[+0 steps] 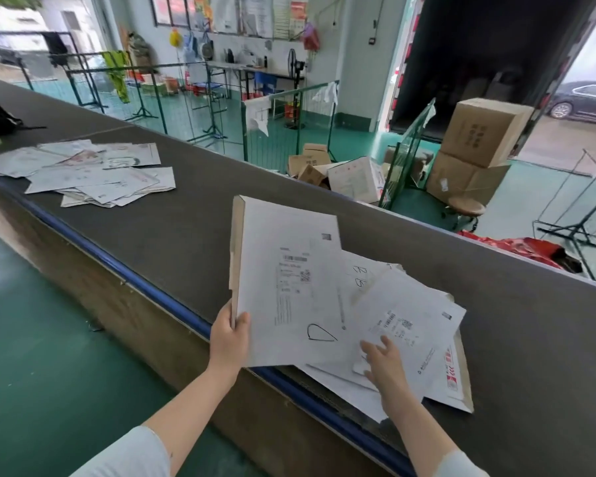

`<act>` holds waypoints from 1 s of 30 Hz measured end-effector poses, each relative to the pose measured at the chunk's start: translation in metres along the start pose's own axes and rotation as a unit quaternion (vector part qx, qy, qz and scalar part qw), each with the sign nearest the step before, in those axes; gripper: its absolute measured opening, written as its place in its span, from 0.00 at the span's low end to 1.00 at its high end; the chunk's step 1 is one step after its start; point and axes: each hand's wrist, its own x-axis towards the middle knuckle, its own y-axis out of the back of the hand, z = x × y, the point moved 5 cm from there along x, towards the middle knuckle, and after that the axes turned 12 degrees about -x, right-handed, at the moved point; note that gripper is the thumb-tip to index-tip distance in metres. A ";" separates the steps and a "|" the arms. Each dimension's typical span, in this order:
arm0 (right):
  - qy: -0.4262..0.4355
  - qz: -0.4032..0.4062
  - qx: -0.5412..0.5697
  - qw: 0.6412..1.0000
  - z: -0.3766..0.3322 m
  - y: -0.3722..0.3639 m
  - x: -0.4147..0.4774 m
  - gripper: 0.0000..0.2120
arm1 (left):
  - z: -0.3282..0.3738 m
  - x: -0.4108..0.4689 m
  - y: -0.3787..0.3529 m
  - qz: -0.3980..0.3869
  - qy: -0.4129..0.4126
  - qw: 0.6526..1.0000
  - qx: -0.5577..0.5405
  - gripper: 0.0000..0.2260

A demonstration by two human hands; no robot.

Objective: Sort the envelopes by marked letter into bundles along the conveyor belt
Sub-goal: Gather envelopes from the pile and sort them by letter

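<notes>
Fingers of the left grip (pixel 228 339) lie hidden behind the held envelope stack (pixel 289 280), whose label print is too small to read. Under the right grip (pixel 384 363), loose envelopes (pixel 424 325) partly cover one another. Well left of both grips, markings on the far pile (pixel 93 173) are illegible.

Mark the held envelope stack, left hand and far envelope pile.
held envelope stack (pixel 295 273): head view, printed label.
left hand (pixel 229 335): head view, its back.
far envelope pile (pixel 93 177): head view, centre.
</notes>
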 end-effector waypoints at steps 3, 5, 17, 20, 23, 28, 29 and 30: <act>-0.015 -0.038 0.044 0.998 0.010 0.009 -0.015 0.19 | -0.009 -0.009 -0.020 -0.049 0.021 0.999 -0.006 0.08; -0.010 -0.041 0.041 0.998 0.022 0.029 -0.029 0.14 | -0.016 -0.017 -0.041 -0.082 0.030 0.996 0.001 0.07; 0.035 0.270 0.089 0.958 0.132 0.244 -0.148 0.06 | -0.027 -0.171 -0.246 -0.321 0.071 0.944 0.009 0.02; 0.013 0.354 0.123 0.927 0.174 0.313 -0.197 0.05 | -0.031 -0.246 -0.306 -0.391 0.093 0.916 -0.002 0.04; -0.015 0.412 0.131 0.901 0.217 0.374 -0.243 0.06 | -0.036 -0.323 -0.351 -0.457 0.119 0.882 0.002 0.05; -0.048 0.494 0.146 0.856 0.295 0.476 -0.335 0.06 | -0.048 -0.472 -0.424 -0.540 0.145 0.829 -0.011 0.06; -0.052 0.505 0.152 0.848 0.307 0.489 -0.350 0.07 | -0.049 -0.495 -0.434 -0.551 0.150 0.821 -0.012 0.07; -0.057 0.518 0.158 0.839 0.319 0.503 -0.366 0.07 | -0.049 -0.519 -0.444 -0.564 0.162 0.810 -0.018 0.08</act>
